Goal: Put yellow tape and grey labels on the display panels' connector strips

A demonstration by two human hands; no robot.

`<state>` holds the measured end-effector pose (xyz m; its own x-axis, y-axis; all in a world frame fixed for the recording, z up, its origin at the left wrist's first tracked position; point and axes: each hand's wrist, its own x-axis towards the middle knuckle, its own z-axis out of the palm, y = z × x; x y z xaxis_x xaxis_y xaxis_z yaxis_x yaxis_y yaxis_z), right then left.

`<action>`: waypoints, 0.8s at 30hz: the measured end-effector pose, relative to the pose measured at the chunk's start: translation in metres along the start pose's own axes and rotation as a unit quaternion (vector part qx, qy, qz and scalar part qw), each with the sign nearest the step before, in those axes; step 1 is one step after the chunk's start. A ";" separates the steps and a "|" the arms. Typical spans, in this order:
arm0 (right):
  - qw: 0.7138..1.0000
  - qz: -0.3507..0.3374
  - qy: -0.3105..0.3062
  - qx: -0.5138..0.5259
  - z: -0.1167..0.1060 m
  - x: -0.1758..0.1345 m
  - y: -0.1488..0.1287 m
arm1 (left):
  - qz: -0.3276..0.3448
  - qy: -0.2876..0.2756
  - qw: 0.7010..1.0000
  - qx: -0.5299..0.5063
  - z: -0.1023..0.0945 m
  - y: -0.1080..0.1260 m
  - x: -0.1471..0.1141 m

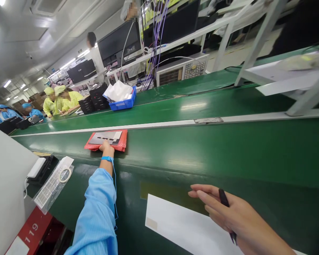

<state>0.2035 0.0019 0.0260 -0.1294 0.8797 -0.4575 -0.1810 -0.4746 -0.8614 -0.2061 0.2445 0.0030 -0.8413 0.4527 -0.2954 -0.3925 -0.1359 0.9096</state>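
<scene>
My left hand (106,148), with a blue wrist strap on its wrist, reaches out over the green belt. It is closed on the near edge of a flat grey panel (110,135) with dark patches, which lies on red bubble-wrap bags (123,140). The fingertips are partly hidden. Near me, my right hand (225,209) hovers above a white sheet (180,223) with a small beige patch at its corner. A slim black pen-like tool (223,197) is tucked between its fingers, while the fingertips point left, holding nothing else.
A bagged sheet (50,187) lies at left under a tape roll (65,175), beside a black device (46,170). Below is a red box (32,230). Beyond the white rail (159,124) stand a blue bin (122,103), black stacks (98,97) and an instrument (182,71). Co-workers sit far left.
</scene>
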 end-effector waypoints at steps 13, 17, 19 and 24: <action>1.000 -0.014 -0.001 -0.019 0.003 0.003 0.007 | -0.080 -0.138 0.986 0.056 -0.043 0.071 -0.027; 0.998 -0.022 0.058 0.009 0.014 0.000 0.001 | -0.043 -0.187 0.974 0.125 -0.069 0.072 -0.067; 0.995 -0.002 0.081 0.050 0.020 -0.003 -0.005 | -0.010 -0.233 0.958 0.167 -0.083 0.065 -0.101; 0.974 -0.011 0.096 0.204 0.035 -0.012 -0.014 | 0.037 -0.442 0.838 0.318 -0.127 0.030 -0.223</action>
<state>0.1731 -0.0032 0.0516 0.0559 0.8606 -0.5062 -0.5592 -0.3930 -0.7300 -0.0773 0.0274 0.0587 -0.1393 0.9779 -0.1559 0.1630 0.1779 0.9705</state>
